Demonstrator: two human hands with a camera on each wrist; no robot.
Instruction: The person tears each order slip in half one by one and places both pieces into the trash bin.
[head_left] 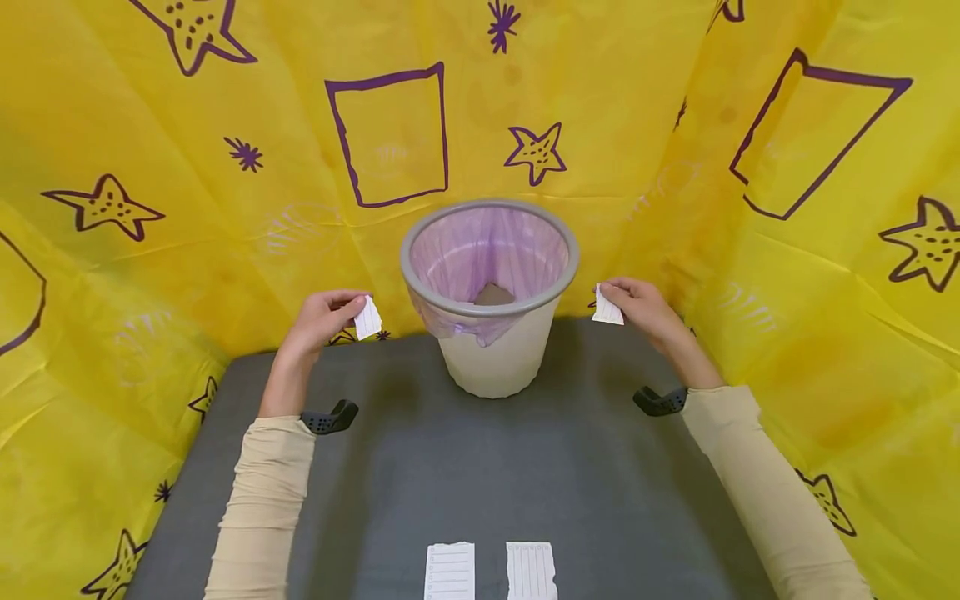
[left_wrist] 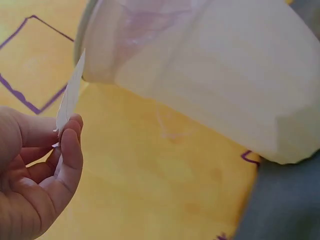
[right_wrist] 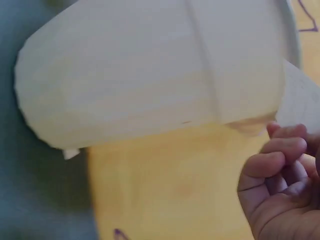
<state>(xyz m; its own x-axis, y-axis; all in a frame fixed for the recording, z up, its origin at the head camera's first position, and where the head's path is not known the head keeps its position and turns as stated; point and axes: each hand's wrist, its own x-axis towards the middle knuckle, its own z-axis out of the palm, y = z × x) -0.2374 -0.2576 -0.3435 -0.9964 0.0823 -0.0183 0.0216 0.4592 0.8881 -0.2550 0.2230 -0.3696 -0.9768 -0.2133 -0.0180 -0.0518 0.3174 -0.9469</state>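
A white trash bin (head_left: 491, 358) with a grey rim and a purple liner (head_left: 487, 242) stands at the back of the dark table. To its left, my left hand (head_left: 324, 321) pinches a small torn piece of lined paper (head_left: 368, 318) between thumb and fingers. On the other side, my right hand (head_left: 645, 310) pinches a similar paper piece (head_left: 607, 307). Both hands are raised to just below rim height, apart from the bin. In the left wrist view the paper (left_wrist: 71, 97) shows nearly edge-on. A brownish thing (head_left: 493, 294) is visible inside the bin.
Two more torn lined paper pieces, a left one (head_left: 450, 573) and a right one (head_left: 532, 573), lie at the table's near edge. Yellow patterned cloth (head_left: 300, 150) hangs close behind the bin and along both sides. Dark wrist mounts (head_left: 330, 417) sit on both forearms.
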